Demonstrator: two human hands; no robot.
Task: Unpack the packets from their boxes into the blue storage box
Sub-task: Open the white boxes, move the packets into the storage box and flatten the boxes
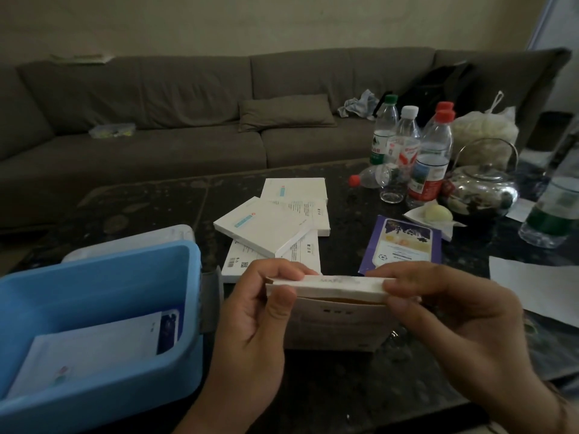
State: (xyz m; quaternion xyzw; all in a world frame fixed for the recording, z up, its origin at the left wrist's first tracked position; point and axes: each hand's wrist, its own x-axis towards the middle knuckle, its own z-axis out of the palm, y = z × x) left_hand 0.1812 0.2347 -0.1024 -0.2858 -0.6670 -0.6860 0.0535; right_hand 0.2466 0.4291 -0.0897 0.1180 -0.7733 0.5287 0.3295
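Holding a flat white cardboard box (329, 285) edge-up above the dark marbled counter (141, 208), I see my left hand (250, 324) and right hand (454, 311) each pinching one end, its flap open; the faint print on it is unreadable. Three more white boxes (275, 223) lie overlapped just beyond. The smooth blue storage box (103, 277), cut off at the left edge, holds white packets (94, 346). A purple pouch (404, 242) and clear plastic bottles (416, 151) crowd the far right.
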